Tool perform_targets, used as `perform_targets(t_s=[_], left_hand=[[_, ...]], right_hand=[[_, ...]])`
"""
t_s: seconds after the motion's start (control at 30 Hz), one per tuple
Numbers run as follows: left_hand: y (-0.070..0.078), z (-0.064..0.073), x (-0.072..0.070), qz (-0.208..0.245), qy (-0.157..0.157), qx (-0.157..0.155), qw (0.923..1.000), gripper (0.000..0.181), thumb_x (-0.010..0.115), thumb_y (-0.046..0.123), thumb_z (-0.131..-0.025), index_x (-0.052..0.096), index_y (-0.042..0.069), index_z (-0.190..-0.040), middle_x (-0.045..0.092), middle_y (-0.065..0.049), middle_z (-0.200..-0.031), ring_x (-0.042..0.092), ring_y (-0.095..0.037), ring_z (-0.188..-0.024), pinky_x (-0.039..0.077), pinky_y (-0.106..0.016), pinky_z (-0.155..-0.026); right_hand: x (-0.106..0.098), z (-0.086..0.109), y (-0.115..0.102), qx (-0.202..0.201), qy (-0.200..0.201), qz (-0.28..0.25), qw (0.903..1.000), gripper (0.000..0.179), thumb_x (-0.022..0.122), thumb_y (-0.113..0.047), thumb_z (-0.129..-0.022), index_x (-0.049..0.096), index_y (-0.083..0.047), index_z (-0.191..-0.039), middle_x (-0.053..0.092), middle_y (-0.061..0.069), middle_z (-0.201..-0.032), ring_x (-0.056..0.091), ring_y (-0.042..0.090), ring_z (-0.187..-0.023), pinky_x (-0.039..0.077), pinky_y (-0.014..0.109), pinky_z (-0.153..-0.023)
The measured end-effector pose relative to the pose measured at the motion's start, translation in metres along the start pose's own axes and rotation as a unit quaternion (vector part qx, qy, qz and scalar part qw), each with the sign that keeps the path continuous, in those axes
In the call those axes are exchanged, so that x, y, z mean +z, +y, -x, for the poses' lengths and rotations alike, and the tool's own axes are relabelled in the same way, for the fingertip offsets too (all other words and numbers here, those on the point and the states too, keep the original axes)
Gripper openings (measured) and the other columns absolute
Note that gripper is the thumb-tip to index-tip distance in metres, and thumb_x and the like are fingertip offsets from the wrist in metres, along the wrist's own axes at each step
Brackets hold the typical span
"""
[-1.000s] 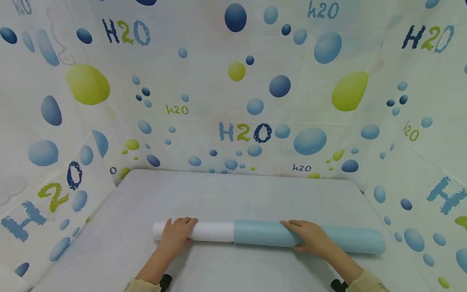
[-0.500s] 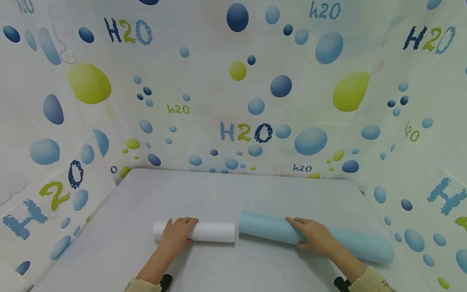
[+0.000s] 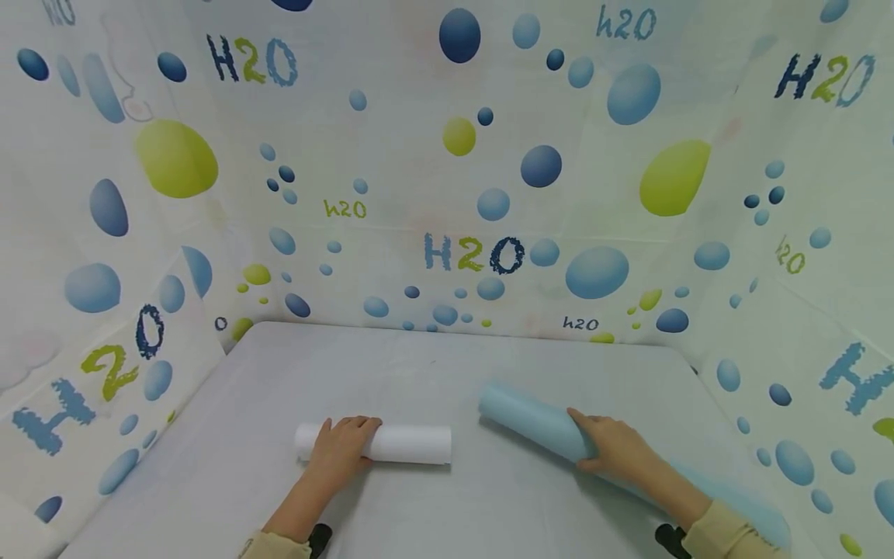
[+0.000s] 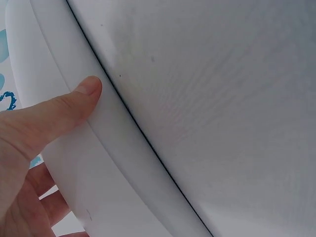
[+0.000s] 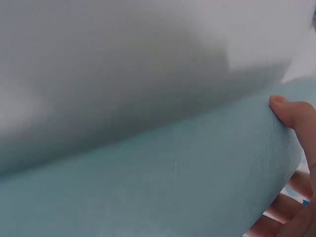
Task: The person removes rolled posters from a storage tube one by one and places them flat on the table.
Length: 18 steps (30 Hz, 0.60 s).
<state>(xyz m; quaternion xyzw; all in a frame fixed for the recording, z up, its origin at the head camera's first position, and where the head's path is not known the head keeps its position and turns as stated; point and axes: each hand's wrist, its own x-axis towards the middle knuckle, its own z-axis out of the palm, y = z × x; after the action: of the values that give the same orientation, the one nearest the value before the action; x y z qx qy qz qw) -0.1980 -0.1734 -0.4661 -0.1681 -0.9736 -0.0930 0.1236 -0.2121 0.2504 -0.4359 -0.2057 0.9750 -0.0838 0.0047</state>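
Observation:
A white paper roll [image 3: 412,445] lies crosswise on the table at left of centre. My left hand [image 3: 344,450] grips it near its left end, and in the left wrist view the thumb [image 4: 89,89] presses its near side while the fingers wrap behind. To the right is a longer light blue roll [image 3: 534,423], slanting from far left to near right. My right hand [image 3: 618,450] holds it about the middle, thumb in front and fingers behind, as the right wrist view shows. My right forearm covers part of its near half. A gap separates the two rolls.
Both rolls are over a white-covered table [image 3: 433,357]. Behind and on both sides hangs a white sheet [image 3: 391,140] printed with blue and green bubbles and H2O lettering. Dark wrist straps [image 3: 670,537] show at both sleeves.
The blue roll, first end to end with the white one, has been drawn away to the right and turned, its near end swinging toward me. My left hand and the white roll stay put.

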Motion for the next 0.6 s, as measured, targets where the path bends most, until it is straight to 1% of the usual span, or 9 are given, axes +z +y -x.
perform_targets(t_s=[0.07,0.17,0.37,0.6], left_hand=[[0.000,0.000,0.000,0.001,0.001,0.000,1.0000,0.056,0.085,0.013,-0.058,0.060,0.009,-0.108,0.063,-0.012,-0.106,0.057,-0.034,-0.099,0.037,-0.062,-0.084],[0.001,0.001,-0.001,0.004,0.003,-0.001,1.0000,0.056,0.085,0.013,-0.057,0.061,0.008,-0.108,0.063,-0.012,-0.106,0.057,-0.034,-0.099,0.037,-0.063,-0.084],[0.004,0.001,-0.004,0.003,0.000,-0.004,1.0000,0.054,0.085,0.013,-0.058,0.061,0.007,-0.107,0.063,-0.013,-0.105,0.058,-0.035,-0.098,0.037,-0.063,-0.083],[0.005,-0.001,-0.003,0.003,0.000,-0.003,1.0000,0.055,0.085,0.015,-0.058,0.062,0.008,-0.107,0.063,-0.012,-0.105,0.058,-0.034,-0.098,0.037,-0.063,-0.084]], right_hand=[[-0.002,0.001,0.004,0.014,-0.004,0.002,0.9999,0.080,0.082,-0.027,-0.065,0.046,0.005,-0.128,0.059,0.025,-0.109,0.059,0.038,-0.096,0.046,0.051,-0.080],[-0.007,0.003,0.009,0.042,-0.020,-0.002,0.9989,0.082,0.081,-0.029,-0.066,0.043,0.009,-0.128,0.058,0.027,-0.106,0.058,0.039,-0.095,0.045,0.051,-0.079],[-0.016,0.011,0.022,0.113,-0.046,-0.046,0.9914,0.086,0.075,-0.035,-0.072,0.036,0.016,-0.129,0.054,0.032,-0.109,0.056,0.040,-0.095,0.045,0.054,-0.077],[-0.015,0.021,0.041,0.146,-0.056,-0.069,0.9852,0.084,0.072,-0.040,-0.074,0.038,0.022,-0.120,0.055,0.034,-0.101,0.057,0.042,-0.090,0.048,0.052,-0.070]])
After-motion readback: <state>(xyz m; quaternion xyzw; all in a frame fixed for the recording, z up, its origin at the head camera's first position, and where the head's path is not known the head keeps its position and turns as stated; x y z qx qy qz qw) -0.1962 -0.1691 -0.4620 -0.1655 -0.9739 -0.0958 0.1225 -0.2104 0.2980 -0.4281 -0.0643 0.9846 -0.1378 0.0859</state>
